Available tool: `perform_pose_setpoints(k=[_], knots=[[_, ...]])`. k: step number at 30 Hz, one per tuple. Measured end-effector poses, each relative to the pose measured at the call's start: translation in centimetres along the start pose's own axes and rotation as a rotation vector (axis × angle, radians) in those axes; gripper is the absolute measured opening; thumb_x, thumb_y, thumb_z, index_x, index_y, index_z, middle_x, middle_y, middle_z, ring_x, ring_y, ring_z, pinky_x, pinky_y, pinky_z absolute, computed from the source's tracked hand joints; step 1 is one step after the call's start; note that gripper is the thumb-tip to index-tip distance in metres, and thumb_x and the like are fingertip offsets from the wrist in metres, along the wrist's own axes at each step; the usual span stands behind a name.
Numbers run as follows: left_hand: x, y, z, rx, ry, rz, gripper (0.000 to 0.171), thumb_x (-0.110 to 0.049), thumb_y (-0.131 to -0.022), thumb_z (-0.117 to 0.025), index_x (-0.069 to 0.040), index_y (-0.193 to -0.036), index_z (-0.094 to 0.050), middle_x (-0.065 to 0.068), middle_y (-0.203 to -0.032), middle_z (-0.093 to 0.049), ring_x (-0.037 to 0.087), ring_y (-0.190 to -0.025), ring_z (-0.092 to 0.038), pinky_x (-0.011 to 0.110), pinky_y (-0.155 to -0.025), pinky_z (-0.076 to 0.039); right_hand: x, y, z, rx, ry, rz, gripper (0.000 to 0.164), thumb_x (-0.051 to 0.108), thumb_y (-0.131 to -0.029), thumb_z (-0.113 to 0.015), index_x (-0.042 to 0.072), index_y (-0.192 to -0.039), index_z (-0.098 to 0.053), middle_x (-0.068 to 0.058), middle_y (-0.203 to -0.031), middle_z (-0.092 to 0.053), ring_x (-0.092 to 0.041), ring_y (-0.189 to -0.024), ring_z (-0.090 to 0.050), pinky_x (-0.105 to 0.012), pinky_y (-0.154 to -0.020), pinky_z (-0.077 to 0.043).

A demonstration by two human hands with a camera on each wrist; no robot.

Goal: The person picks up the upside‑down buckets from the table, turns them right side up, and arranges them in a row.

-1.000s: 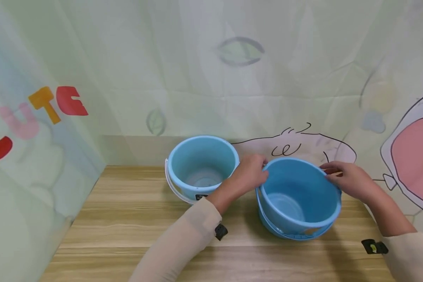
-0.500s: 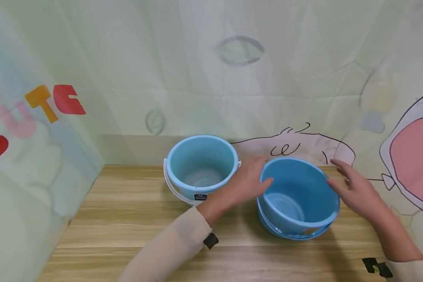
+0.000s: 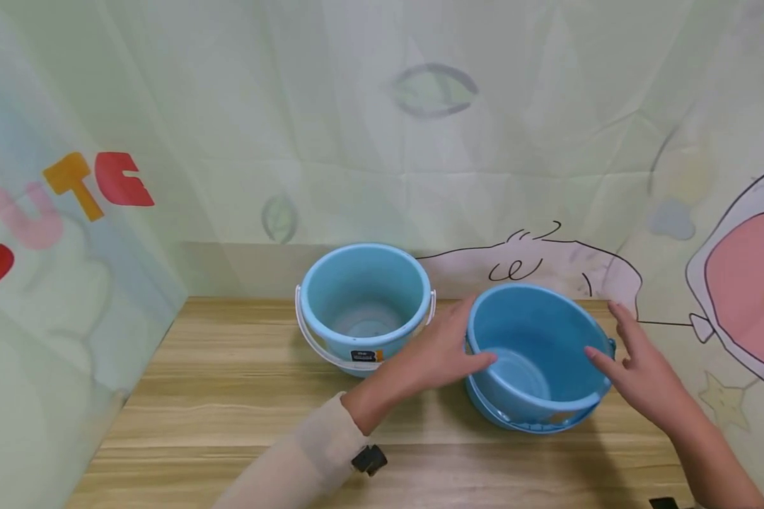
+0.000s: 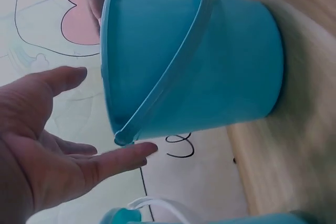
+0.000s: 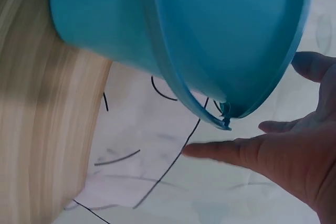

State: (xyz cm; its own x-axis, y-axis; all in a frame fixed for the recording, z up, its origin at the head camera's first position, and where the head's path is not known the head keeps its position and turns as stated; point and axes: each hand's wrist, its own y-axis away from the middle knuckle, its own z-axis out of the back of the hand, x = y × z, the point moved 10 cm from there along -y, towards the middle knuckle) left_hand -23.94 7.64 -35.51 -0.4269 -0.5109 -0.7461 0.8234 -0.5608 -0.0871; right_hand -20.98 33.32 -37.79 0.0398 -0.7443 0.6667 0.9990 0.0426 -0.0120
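A blue bucket (image 3: 535, 353) stands upright on the wooden table, its blue handle (image 4: 173, 72) hanging down along the near side. My left hand (image 3: 442, 350) is at its left rim, thumb spread from the straight fingers. The left wrist view shows the left fingers (image 4: 121, 161) just outside the rim near the handle joint. On the other side is my right hand (image 3: 649, 378), thumb over the rim and fingers extended outside. In the right wrist view the right fingers (image 5: 226, 150) lie beside the handle hinge, gripping nothing.
A lighter blue bucket (image 3: 366, 293) with a white handle (image 3: 312, 339) and a dark label stands close on the left, partly behind my left forearm. Behind the wooden table (image 3: 229, 410) hangs a printed curtain (image 3: 331, 141).
Both hands have let go of the blue bucket's rim and spread their fingers. They have shifted slightly toward me along its sides. The bucket stays in place.
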Motion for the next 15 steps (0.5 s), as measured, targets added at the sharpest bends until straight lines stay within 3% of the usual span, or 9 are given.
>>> perform_pose_setpoints(k=[5,10,15], knots=[[0.6,0.3,-0.7,-0.025,0.117,0.025,0.078,-0.022,-0.092,-0.078,-0.011,-0.158,-0.037,0.005,-0.151,-0.055,0.025,-0.136,-0.057,0.035,-0.105,-0.053,-0.5,0.4,-0.4,0.059,-0.163,-0.028,0.084,0.023,-0.109,-0.052,0.003,-0.164,0.007,-0.032,-0.169,0.001,-0.065,-0.147,-0.011,-0.072,-0.098,-0.036],[1.1,0.4,-0.8,-0.080,0.090,0.049,0.072,-0.023,-0.092,-0.078,-0.008,-0.154,-0.044,0.007,-0.149,-0.057,0.021,-0.134,-0.057,0.036,-0.107,-0.052,-0.9,0.4,-1.1,0.102,-0.181,-0.042,0.075,0.011,-0.108,-0.050,-0.007,-0.162,0.000,-0.037,-0.166,-0.005,-0.067,-0.144,-0.017,-0.062,-0.096,-0.043],[1.3,0.7,-0.9,-0.099,0.070,0.076,0.071,-0.027,-0.093,-0.077,-0.007,-0.154,-0.046,0.008,-0.150,-0.056,0.018,-0.135,-0.055,0.037,-0.108,-0.051,-1.1,0.3,-1.5,0.127,-0.176,-0.053,0.070,0.006,-0.108,-0.047,-0.010,-0.161,-0.004,-0.041,-0.163,-0.011,-0.068,-0.142,-0.020,-0.061,-0.096,-0.044]])
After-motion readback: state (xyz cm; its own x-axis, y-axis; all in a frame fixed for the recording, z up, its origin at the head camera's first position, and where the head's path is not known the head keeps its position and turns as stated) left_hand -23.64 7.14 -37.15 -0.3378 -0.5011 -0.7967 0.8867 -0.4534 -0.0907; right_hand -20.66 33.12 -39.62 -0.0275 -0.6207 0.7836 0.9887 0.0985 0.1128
